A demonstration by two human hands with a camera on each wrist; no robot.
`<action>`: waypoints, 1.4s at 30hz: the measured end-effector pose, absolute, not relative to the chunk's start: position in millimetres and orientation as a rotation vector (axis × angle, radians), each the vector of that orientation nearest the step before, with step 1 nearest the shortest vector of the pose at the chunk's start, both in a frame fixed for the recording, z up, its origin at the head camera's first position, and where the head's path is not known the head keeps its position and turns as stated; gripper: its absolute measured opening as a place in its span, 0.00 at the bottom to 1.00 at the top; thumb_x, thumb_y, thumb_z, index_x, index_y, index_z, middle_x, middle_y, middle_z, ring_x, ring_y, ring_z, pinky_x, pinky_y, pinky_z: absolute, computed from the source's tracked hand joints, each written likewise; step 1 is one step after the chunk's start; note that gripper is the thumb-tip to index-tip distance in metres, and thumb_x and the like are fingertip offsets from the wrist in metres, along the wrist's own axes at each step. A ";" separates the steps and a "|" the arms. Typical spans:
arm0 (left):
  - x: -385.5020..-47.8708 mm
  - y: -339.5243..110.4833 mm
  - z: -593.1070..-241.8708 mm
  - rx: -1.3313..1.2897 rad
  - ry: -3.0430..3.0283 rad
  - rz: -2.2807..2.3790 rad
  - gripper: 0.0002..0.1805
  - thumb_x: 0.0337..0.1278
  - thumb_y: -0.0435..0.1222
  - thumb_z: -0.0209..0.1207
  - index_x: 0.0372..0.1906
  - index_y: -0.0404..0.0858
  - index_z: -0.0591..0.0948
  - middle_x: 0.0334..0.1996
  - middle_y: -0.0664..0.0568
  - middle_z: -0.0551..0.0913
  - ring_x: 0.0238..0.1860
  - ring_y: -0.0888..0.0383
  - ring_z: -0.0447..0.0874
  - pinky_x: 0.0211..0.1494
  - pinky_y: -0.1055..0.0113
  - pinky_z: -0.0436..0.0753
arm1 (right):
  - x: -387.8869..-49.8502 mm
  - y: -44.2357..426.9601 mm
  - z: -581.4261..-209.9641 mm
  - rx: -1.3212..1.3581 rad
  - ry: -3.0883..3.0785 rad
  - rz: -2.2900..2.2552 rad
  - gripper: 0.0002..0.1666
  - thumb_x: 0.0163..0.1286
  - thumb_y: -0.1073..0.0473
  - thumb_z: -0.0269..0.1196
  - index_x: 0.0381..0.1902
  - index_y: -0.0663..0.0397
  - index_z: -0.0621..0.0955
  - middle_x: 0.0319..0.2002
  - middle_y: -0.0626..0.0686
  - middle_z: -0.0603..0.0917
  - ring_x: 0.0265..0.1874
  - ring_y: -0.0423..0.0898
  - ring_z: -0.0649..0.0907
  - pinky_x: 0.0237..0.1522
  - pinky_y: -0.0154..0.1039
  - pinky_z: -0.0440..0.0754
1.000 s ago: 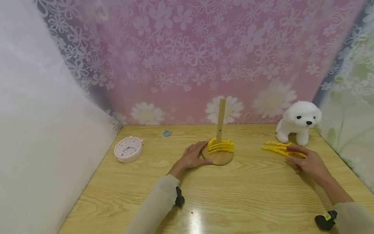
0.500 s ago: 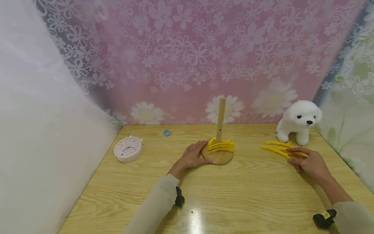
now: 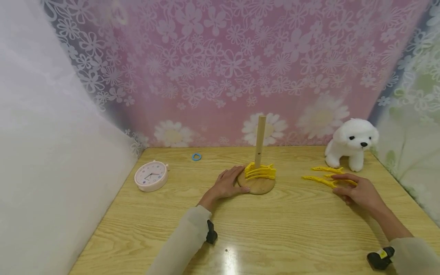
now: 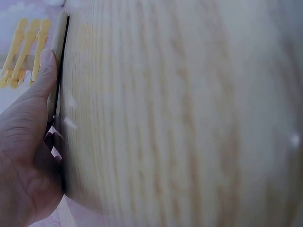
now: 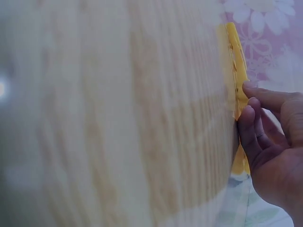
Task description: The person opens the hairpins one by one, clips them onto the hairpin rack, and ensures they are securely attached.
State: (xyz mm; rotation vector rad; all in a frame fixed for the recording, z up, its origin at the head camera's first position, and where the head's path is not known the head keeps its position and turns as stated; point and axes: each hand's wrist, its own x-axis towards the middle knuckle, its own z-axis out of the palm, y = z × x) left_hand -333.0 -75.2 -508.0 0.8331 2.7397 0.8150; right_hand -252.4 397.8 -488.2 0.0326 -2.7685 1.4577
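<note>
A round wooden base [image 3: 260, 187] bears an upright wooden post [image 3: 260, 141]. Several yellow, curved plastic pieces [image 3: 262, 173] are stacked around the post's foot. My left hand [image 3: 225, 184] grips the base's left rim, its thumb [image 4: 46, 66] lying along the near side. At the right, my right hand [image 3: 361, 193] pinches a slender forked yellow plastic piece [image 3: 317, 180] between thumb and fingers, low over the table. Beyond it lies another such yellow piece [image 3: 324, 169]. The right wrist view shows the fingers touching a yellow piece [image 5: 239, 71], partly hidden behind them.
A white plush dog [image 3: 352, 143] sits at the back right, close behind the yellow pieces. On the left stands a pink alarm clock [image 3: 151, 175], and a small blue ring [image 3: 196, 157] lies near the back edge. A floral curtain [image 3: 220, 76] hangs behind the wooden table [image 3: 275, 233].
My right hand has shifted slightly left with the pinched yellow piece, which now sits apart from the other one. My left hand and the stand have stayed put.
</note>
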 end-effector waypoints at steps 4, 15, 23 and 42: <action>-334.1 -74.3 -508.6 0.831 2.742 0.808 0.52 0.67 0.64 0.60 0.86 0.53 0.50 0.84 0.55 0.51 0.84 0.52 0.44 0.85 0.49 0.41 | -252.4 398.7 -491.1 0.065 -2.805 1.369 0.35 0.70 0.55 0.73 0.67 0.69 0.76 0.25 0.51 0.84 0.18 0.41 0.78 0.20 0.38 0.79; -334.5 -73.6 -509.1 0.811 2.737 0.802 0.52 0.66 0.64 0.61 0.86 0.54 0.49 0.84 0.56 0.50 0.84 0.52 0.44 0.85 0.49 0.40 | -255.0 396.5 -490.3 0.189 -2.911 1.182 0.27 0.75 0.60 0.67 0.66 0.69 0.76 0.29 0.55 0.83 0.18 0.42 0.76 0.22 0.37 0.77; -337.9 -74.2 -511.8 0.795 2.724 0.804 0.52 0.66 0.62 0.62 0.86 0.55 0.49 0.85 0.55 0.49 0.85 0.52 0.43 0.85 0.50 0.39 | -252.2 390.0 -486.7 0.214 -2.793 1.357 0.23 0.80 0.65 0.60 0.67 0.70 0.73 0.45 0.61 0.81 0.20 0.43 0.77 0.21 0.39 0.79; -331.7 -73.5 -507.7 0.868 2.753 0.826 0.50 0.68 0.58 0.63 0.85 0.47 0.52 0.84 0.52 0.53 0.84 0.49 0.46 0.84 0.46 0.44 | -263.4 338.2 -459.9 0.233 -2.585 1.509 0.22 0.75 0.65 0.66 0.63 0.69 0.78 0.44 0.43 0.89 0.20 0.51 0.81 0.18 0.45 0.78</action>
